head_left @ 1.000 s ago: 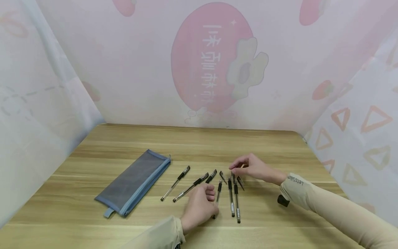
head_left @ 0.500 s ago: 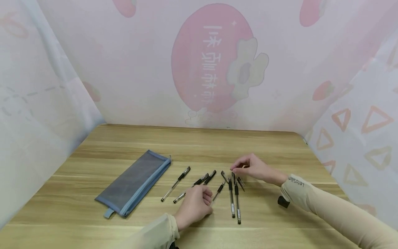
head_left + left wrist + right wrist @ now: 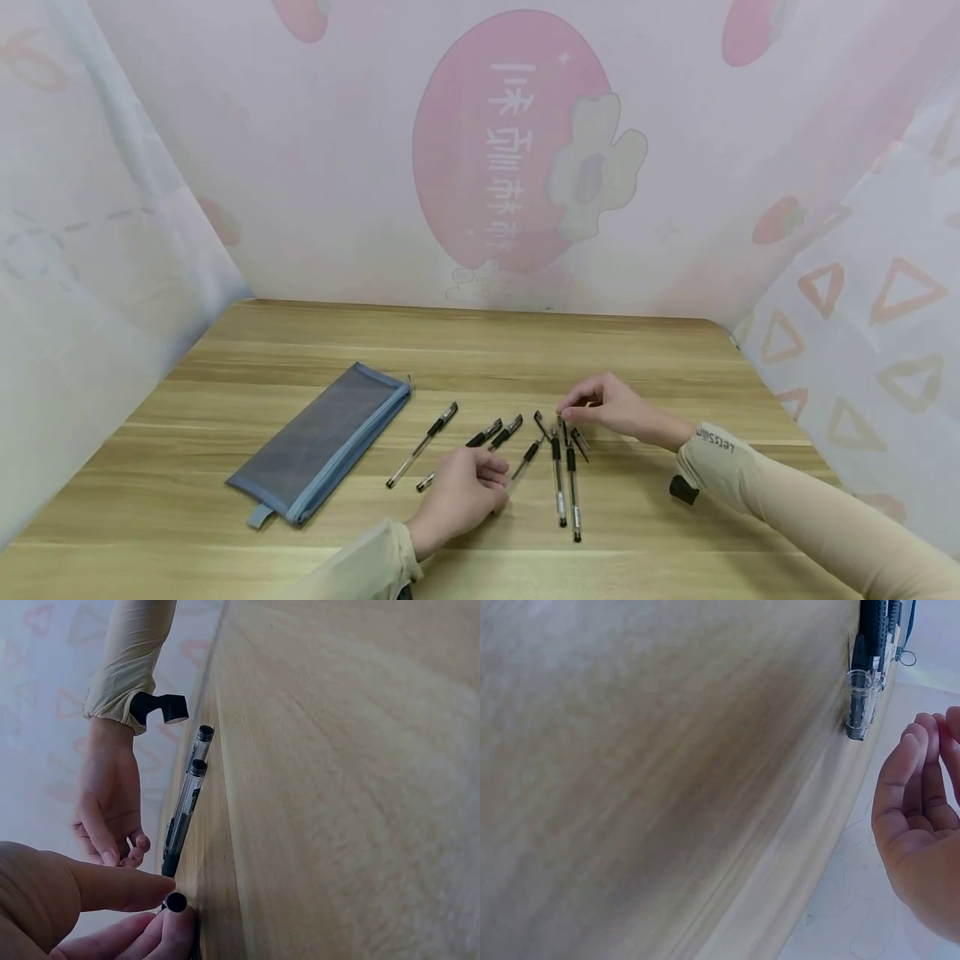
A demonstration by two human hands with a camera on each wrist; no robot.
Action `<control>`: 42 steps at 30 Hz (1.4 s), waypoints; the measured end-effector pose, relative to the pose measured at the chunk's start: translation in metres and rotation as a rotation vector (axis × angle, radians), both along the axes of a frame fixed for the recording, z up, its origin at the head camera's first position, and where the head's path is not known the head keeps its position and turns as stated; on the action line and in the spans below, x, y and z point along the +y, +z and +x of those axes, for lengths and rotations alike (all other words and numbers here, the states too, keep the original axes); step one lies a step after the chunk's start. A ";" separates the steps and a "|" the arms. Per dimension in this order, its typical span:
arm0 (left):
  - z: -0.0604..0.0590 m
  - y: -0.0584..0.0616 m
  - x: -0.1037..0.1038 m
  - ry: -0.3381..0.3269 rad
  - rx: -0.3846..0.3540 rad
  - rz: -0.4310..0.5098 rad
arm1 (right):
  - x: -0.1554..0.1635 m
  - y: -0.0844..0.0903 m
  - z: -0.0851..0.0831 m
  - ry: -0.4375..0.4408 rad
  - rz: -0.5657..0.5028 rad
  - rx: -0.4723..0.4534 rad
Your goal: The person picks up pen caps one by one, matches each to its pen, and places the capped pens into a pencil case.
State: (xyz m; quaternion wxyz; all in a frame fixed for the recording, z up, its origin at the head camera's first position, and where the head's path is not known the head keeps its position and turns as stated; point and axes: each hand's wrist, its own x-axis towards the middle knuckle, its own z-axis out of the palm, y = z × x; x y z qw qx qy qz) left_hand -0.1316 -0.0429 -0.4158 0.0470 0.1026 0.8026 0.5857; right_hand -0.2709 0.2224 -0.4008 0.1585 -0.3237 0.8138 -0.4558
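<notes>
Left hand (image 3: 459, 497) curled on table (image 3: 675, 350), fingertips pinching near end of slanted pen (image 3: 525, 460). Right hand (image 3: 611, 406) bent over far tips of two parallel pens (image 3: 566, 483) — grasp unclear. Mesh pouch (image 3: 322, 439) lies well left.

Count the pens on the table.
6 pens: one beside the pouch; two running toward the left hand; one in its fingers; two by the right hand. Others may be hidden.

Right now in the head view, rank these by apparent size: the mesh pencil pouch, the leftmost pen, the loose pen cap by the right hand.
1. Mesh pencil pouch, clearly largest.
2. Leftmost pen.
3. Loose pen cap, smallest.
All lie at similar depth, so the order is safe.
</notes>
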 end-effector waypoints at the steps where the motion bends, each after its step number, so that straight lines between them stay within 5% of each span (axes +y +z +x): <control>1: 0.000 0.000 0.000 0.002 0.005 -0.004 | 0.000 0.000 0.000 -0.001 -0.001 -0.003; 20: 0.001 0.003 -0.011 0.068 -0.036 -0.018 | 0.001 0.000 -0.006 -0.019 0.021 -0.016; 33: 0.010 0.017 -0.016 0.083 -0.010 0.174 | 0.000 0.013 -0.021 0.065 0.134 -0.012; 42: 0.012 0.016 -0.021 0.074 -0.085 0.305 | -0.014 0.013 -0.040 0.168 0.162 0.021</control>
